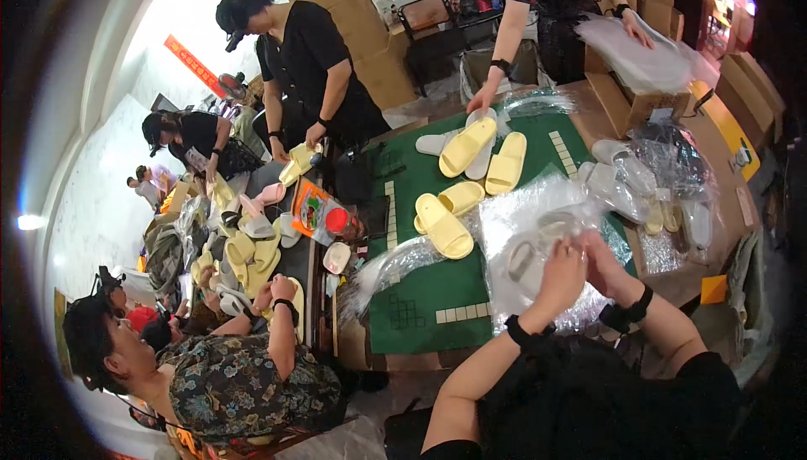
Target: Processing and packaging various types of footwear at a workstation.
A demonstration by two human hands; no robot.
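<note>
Lying just beside the hands [565, 273] — grey slippers [524, 265]

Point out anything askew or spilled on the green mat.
One yellow slipper lies slantwise, partly over another yellow slipper, on the green mat; that pair looks askew. I see no spill.

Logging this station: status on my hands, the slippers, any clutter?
Left hand and right hand close together over clear plastic. Grey slipper just left of them. Yellow slippers farther left.
</note>
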